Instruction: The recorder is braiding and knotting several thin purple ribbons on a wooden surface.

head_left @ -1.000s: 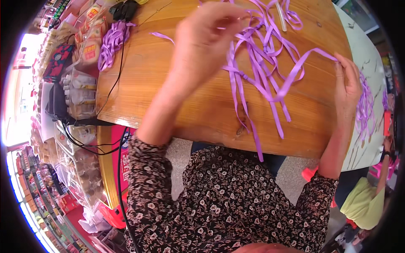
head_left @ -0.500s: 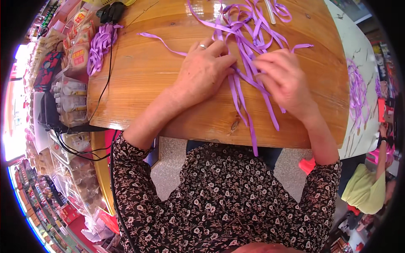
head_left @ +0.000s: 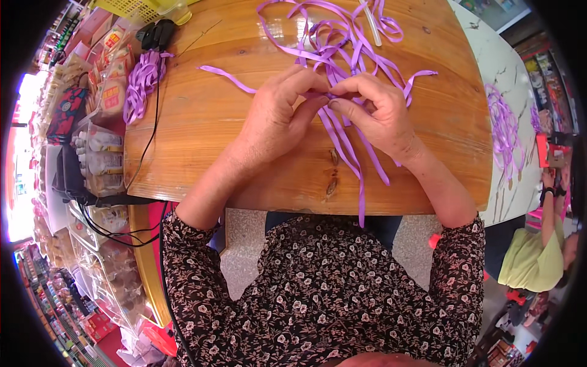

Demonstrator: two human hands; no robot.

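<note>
Over the wooden table, my left hand and my right hand meet fingertip to fingertip. Both pinch a flat purple ribbon where the two thumbs and forefingers come together; the exact spot gripped is mostly covered by the fingers. Loose ends of ribbon hang from there toward the table's near edge, one reaching past it. Beyond my hands lies a tangle of the same purple ribbon with knots in it. One end stretches out to the left of my left hand.
A clear stick lies by the tangle. Purple ribbon bundles lie at the left edge and on the white marbled table at right. A black cable, packaged goods and a yellow basket are left. A person in yellow-green is at right.
My right hand has moved left to meet my left hand, and its fingers have closed on the ribbon. The left hand has turned its fingertips toward it. The view has shifted slightly.
</note>
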